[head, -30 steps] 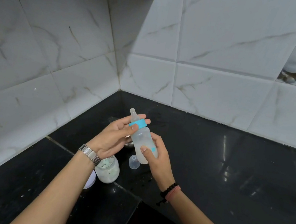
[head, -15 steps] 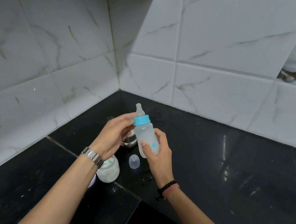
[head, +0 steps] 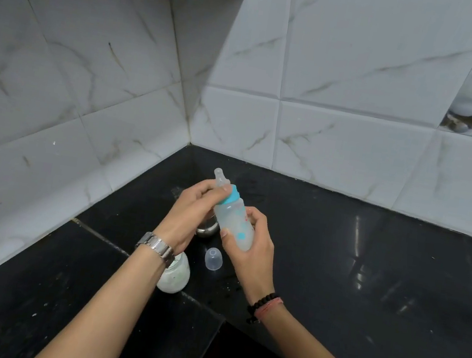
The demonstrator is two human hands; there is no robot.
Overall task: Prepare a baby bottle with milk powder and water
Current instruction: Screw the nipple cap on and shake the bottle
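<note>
Baby bottle (head: pixel 233 221) tilted, right hand (head: pixel 252 242) gripping its body, left hand (head: pixel 193 212) apparently pinching its blue collar (head: pixel 231 199).

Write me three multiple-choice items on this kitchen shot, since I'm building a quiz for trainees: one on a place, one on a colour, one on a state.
1. Where is the clear bottle cap?
A. on the bottle
B. on the black counter, below the bottle
C. in the left hand

2. What colour is the bottle's collar ring?
A. blue
B. red
C. yellow

3. How is the baby bottle held?
A. standing alone on the counter
B. lying on its side
C. gripped in the right hand, teat on

Key:
1 B, it sits on the counter between the wrists.
2 A, the ring under the teat is blue.
3 C, the right hand wraps its base while the left hand touches the collar.
</note>
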